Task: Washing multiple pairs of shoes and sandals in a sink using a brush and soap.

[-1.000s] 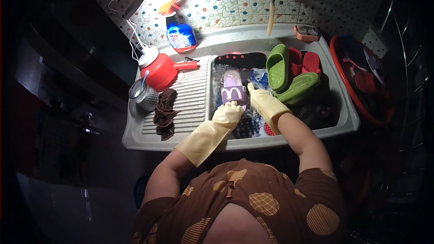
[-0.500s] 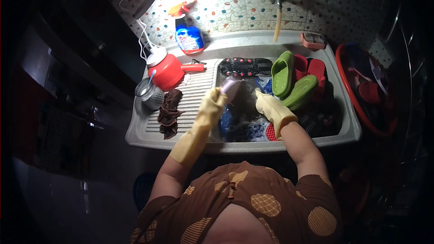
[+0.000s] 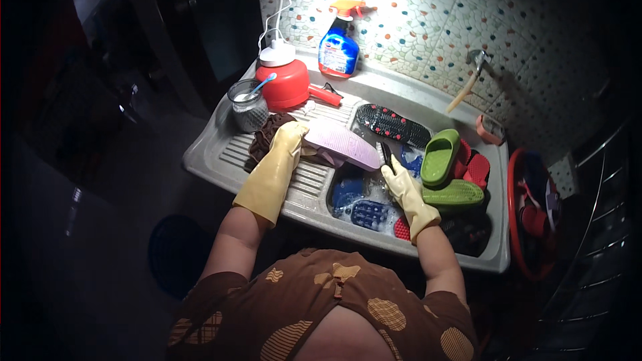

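Observation:
Both my hands wear yellow rubber gloves. My left hand (image 3: 287,144) holds a lilac slipper (image 3: 341,146) sole-up over the ribbed draining board (image 3: 231,154), next to a dark brown cloth (image 3: 262,139). My right hand (image 3: 400,184) grips a dark brush (image 3: 386,155) above the sink basin (image 3: 495,254), just right of the slipper's tip. In the soapy basin lie blue slippers (image 3: 364,212), a black sole (image 3: 391,125), two green slippers (image 3: 441,157) and red ones (image 3: 476,168).
A red pot with a white lid (image 3: 284,80), a blue spray bottle (image 3: 338,47) and a metal cup with a spoon (image 3: 249,108) stand at the back left. A tap (image 3: 471,80) juts over the basin. A red tub (image 3: 535,214) sits at the right.
My left hand has lifted the lilac slipper out of the basin and carried it left over the draining board. My right hand now holds the brush near its tip.

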The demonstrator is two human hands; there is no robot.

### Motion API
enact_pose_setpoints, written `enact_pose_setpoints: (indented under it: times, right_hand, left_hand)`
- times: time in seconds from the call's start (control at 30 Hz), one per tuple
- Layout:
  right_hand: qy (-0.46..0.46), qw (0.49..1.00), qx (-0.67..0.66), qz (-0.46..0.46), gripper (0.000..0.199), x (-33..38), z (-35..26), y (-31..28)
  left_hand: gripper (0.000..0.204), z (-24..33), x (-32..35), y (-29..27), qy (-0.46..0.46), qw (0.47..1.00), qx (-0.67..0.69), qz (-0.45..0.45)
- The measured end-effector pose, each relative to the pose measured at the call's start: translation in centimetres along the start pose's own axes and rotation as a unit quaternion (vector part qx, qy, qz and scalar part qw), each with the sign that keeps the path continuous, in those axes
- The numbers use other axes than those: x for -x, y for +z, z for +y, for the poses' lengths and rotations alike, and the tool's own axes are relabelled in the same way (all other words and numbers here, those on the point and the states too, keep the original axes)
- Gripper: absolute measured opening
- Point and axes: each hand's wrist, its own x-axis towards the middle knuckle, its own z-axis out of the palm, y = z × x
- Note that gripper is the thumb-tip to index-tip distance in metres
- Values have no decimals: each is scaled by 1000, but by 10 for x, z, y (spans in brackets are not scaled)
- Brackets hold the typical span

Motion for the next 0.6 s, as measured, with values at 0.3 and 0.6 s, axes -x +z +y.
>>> enact_pose_setpoints:
  times: [0.3,0.6]
  right_hand:
    - [73,962,255,-65,61,-6,8,14]
    - [86,922,-375,-48,28,-20,13,-8]
  left_hand:
    - [25,-19,-7,-13,45,998,28,-17]
    - [24,-29,-20,-12,64,998,-4,-15]
